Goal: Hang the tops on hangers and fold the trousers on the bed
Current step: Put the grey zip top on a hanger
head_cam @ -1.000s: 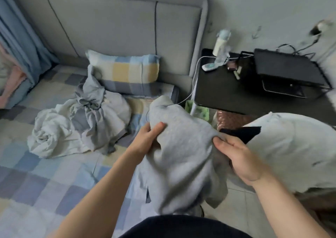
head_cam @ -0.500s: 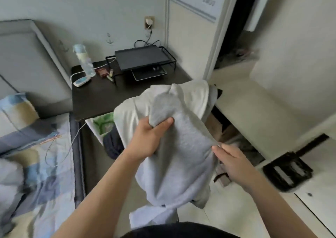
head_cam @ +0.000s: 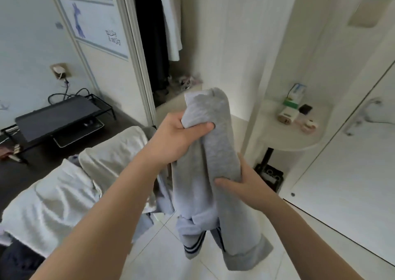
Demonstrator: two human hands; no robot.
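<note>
A light grey knit garment (head_cam: 209, 162) with dark stripes on a cuff near its lower end hangs bunched in front of me over the tiled floor. My left hand (head_cam: 179, 134) grips its upper part, thumb pressed over the cloth. My right hand (head_cam: 241, 181) holds it lower down, fingers wrapped round the right side. A cream-white garment (head_cam: 85, 173) lies draped over something at the lower left. The bed is out of view, and I can see no hanger.
A black desk (head_cam: 27, 173) with a wire monitor stand (head_cam: 57, 119) is on the left. Straight ahead an open wardrobe (head_cam: 162, 44) shows hanging clothes. A round white shelf (head_cam: 288, 138) with small items and a glass door (head_cam: 352, 162) stand on the right.
The view has swung right, away from the bed toward the wardrobe. Both hands kept hold of the grey garment and raised it; my right hand shifted lower on it.
</note>
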